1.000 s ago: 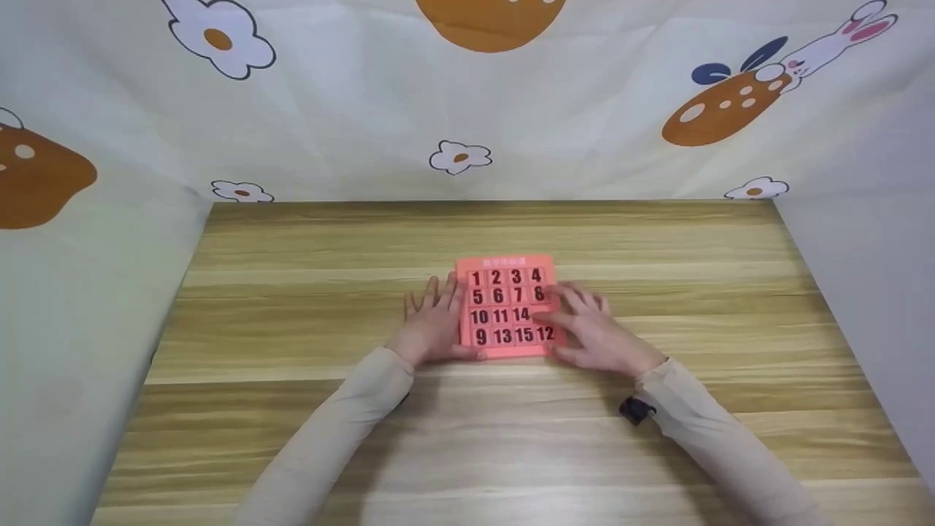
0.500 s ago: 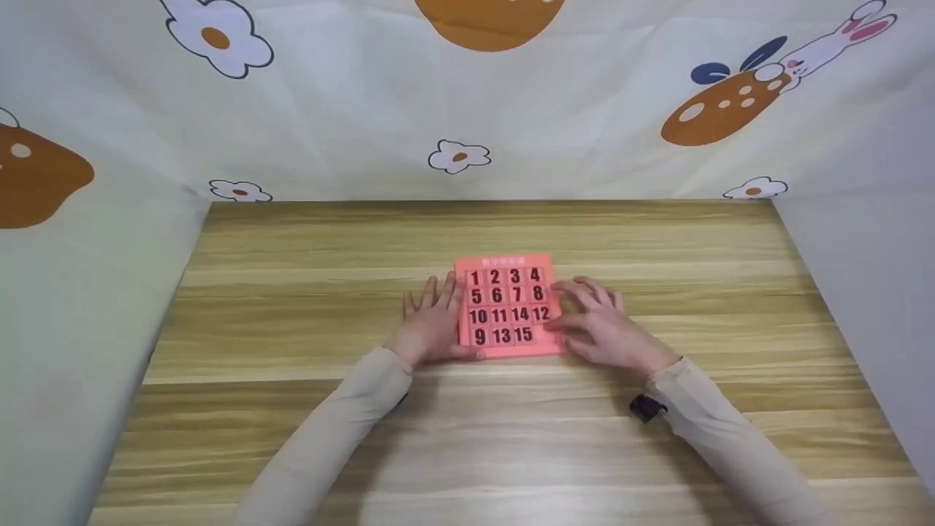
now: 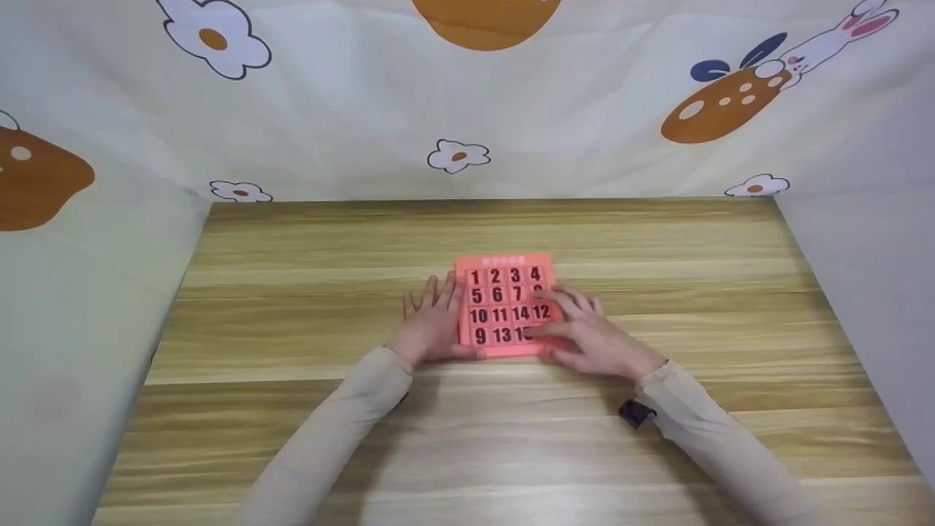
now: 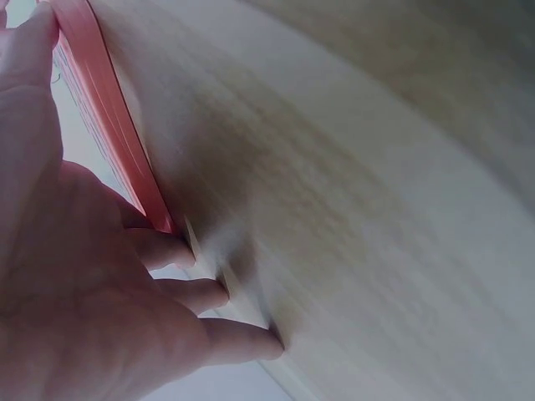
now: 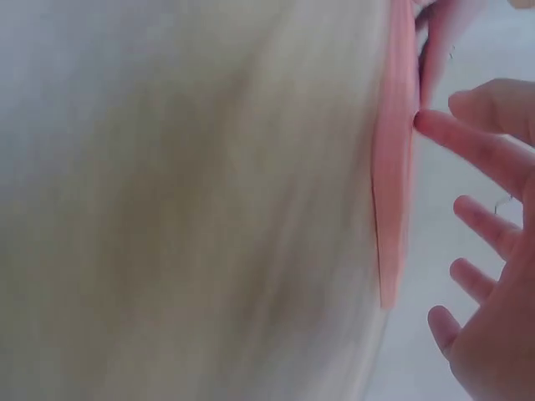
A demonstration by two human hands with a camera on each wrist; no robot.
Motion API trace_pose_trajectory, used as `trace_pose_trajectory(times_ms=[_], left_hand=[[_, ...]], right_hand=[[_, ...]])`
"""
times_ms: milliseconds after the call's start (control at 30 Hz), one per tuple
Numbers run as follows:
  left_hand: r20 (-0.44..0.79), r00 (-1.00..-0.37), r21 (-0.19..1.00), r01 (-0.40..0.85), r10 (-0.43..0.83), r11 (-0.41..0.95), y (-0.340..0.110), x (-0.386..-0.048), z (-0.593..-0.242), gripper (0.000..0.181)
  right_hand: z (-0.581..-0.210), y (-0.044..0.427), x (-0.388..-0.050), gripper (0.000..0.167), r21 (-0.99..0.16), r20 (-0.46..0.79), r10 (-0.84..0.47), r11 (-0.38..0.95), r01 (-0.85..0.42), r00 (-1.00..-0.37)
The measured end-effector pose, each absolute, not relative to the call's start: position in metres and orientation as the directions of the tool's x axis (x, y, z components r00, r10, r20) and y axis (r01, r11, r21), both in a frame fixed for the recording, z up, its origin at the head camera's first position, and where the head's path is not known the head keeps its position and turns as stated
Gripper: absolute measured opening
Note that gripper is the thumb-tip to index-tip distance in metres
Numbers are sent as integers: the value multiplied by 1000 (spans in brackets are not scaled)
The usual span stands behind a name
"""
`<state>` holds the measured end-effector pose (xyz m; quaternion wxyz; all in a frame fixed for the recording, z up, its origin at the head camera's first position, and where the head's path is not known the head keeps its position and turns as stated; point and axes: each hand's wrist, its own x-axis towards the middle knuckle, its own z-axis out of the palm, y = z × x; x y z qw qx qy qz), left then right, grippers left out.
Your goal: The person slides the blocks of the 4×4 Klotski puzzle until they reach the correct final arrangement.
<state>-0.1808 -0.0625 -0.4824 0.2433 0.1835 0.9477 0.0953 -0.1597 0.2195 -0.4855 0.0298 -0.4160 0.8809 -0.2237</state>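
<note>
A flat pink number sliding puzzle (image 3: 509, 352) lies on the table, its tiles in rows with black numerals. Along its left edge rests my left hand (image 3: 431, 327), fingers stretched out and thumb at the near left corner. In the left wrist view several fingertips of the left hand (image 4: 109, 292) touch the table just beyond the puzzle's edge. From the right my right hand (image 3: 600, 340) reaches over the puzzle. One fingertip covers part of the 15 tile, another hides most of the 8. The bottom right slot lies under the right fingers. In the right wrist view the right hand (image 5: 493, 276) has spread fingers.
The wood-grain table (image 3: 292, 292) extends around the puzzle on all sides. A patterned cloth wall (image 3: 570, 95) rises at the table's back edge, with plain panels at left and right. A small black device (image 3: 635, 413) sits at the right wrist.
The 12 tile has gone from the bottom row up into the third row. My right hand drew back rightward, then came left over the puzzle to the 15. The left hand stayed still.
</note>
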Motion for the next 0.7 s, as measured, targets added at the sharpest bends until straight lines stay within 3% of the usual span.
trace_pose_trajectory(times_ms=[133,367,700], left_hand=[[-424,-814,276,302,397,913,-63,-181,-482,126],[-417,-820,283,294,393,913,-65,-181,-480,125],[-433,-815,294,277,386,915,-64,-181,-480,126]], right_hand=[[-484,216,-158,33,-412,108,-756,557,-721,-646],[-473,222,-163,13,-396,139,-668,639,-660,-731],[-478,206,-168,46,-385,77,-671,662,-643,-737]])
